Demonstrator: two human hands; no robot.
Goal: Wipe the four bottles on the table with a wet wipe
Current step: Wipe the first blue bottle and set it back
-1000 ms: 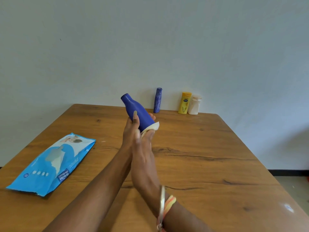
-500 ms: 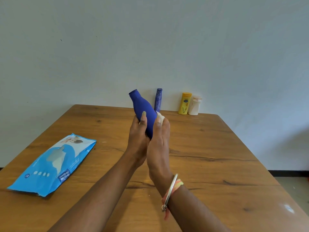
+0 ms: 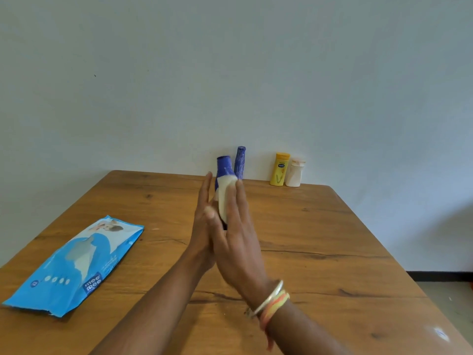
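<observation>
A: Where's the blue bottle (image 3: 223, 167)?
B: Lifted, in front of the patterned bottle (image 3: 240, 162), sandwiched between both palms.
A: Fingers?
B: Left hand (image 3: 202, 226) flat, fingers straight against it; right hand (image 3: 238, 242) likewise, pressing the wet wipe (image 3: 226, 196) on its side.

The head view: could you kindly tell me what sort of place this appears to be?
Probably a plain room in a home or office: a wooden table stands against a bare pale wall, with a pack of wet wipes and a yellow lotion bottle on it.
</observation>
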